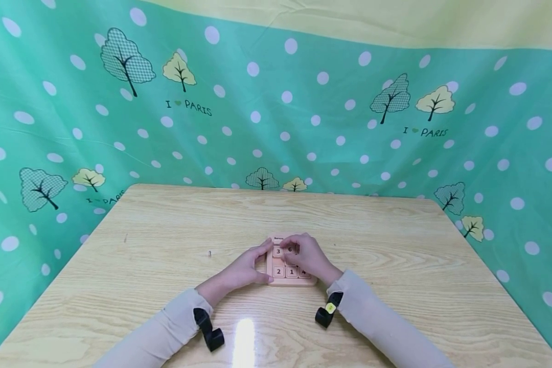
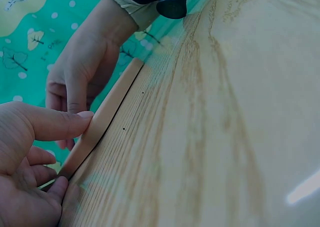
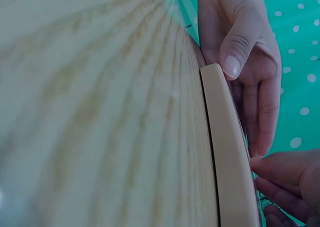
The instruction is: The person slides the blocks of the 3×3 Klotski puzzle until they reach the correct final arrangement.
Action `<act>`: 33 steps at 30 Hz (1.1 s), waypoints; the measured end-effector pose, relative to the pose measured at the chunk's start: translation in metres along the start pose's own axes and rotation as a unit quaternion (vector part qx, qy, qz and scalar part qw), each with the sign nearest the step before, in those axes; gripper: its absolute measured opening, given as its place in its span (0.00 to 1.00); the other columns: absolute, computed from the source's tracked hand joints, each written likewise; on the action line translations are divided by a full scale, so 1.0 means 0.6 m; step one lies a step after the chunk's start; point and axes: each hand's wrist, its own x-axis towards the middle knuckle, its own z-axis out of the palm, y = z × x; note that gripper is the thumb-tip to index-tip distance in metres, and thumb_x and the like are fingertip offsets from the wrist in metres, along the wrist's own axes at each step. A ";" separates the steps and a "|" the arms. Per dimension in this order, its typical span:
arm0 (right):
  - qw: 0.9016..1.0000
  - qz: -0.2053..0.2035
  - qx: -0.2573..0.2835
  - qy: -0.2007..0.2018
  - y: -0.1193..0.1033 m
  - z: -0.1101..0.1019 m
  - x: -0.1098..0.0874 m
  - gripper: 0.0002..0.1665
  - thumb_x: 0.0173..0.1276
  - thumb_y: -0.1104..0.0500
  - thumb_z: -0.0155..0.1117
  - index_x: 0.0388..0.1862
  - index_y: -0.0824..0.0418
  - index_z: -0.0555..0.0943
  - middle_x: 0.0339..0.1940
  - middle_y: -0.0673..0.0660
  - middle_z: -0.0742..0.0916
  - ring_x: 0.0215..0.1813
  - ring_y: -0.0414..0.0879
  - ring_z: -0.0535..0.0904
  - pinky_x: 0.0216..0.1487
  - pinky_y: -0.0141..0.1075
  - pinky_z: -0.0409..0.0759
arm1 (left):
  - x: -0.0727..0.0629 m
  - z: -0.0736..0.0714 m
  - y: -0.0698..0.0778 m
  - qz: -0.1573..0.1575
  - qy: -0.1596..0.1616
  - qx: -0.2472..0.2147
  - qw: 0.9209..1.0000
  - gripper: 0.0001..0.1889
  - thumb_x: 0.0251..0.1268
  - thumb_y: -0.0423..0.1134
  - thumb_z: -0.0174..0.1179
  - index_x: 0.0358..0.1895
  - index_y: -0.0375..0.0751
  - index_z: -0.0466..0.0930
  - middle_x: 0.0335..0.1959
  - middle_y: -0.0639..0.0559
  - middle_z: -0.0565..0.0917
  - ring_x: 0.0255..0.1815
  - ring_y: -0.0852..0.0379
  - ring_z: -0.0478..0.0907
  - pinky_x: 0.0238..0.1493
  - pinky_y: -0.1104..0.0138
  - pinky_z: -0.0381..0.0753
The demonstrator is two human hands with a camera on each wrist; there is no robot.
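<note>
A light wooden number slide puzzle (image 1: 292,282) lies flat on the table, with square tiles marked 3, 6, 2, 1 and 4 showing. My left hand (image 1: 246,267) holds its left side, thumb at the near corner and fingertips near the far corner. Over the upper right part of the board is my right hand (image 1: 309,258); its index finger and thumb touch the tiles around the number 6 tile (image 1: 290,250). The right hand hides the tiles on that side. Both wrist views catch the board's edge (image 3: 227,147) from the side, with its face hidden.
The puzzle rests on a pale wood-grain table (image 1: 165,225). Behind and beside it hangs a green curtain (image 1: 239,138) with white dots and printed trees. Black straps (image 1: 207,329) circle both wrists over light sleeves.
</note>
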 end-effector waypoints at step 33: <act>0.999 0.044 0.006 0.025 0.004 -0.031 -0.020 0.14 0.56 0.65 0.69 0.42 0.59 0.85 0.40 0.54 0.83 0.39 0.47 0.71 0.39 0.36 0.71 | 0.002 0.001 -0.003 -0.001 0.006 -0.006 1.000 0.48 0.44 0.27 0.69 0.71 0.29 0.52 0.75 0.40 0.47 0.74 0.45 0.49 0.73 0.56 0.45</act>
